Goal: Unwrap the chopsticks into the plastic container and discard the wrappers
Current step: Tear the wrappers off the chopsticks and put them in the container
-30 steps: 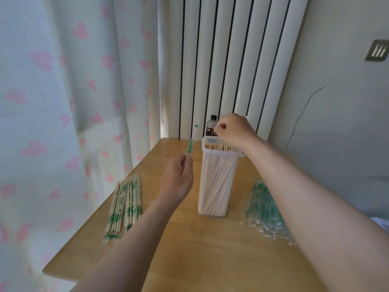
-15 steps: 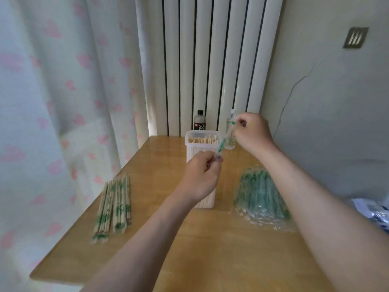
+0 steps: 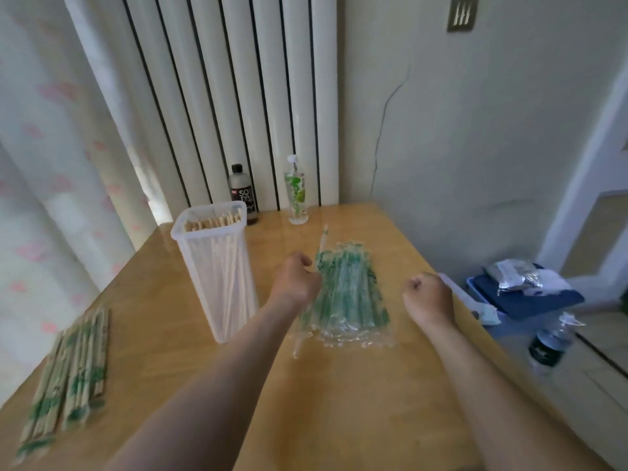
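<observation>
An empty wrapper was held over the wrapper pile, and a spill was judged possible.
Wrapped chopsticks were laid along the left edge of the table; the plastic container, packed with bare sticks, was stood toward the far-left corner. The left hand was closed on the wrapper at mid-table; the right hand was curled into a fist, nothing seen in it. The light film could be dragged off the pile by clinging fingers, and the tall container might be tipped by a forearm swung leftward.
</observation>
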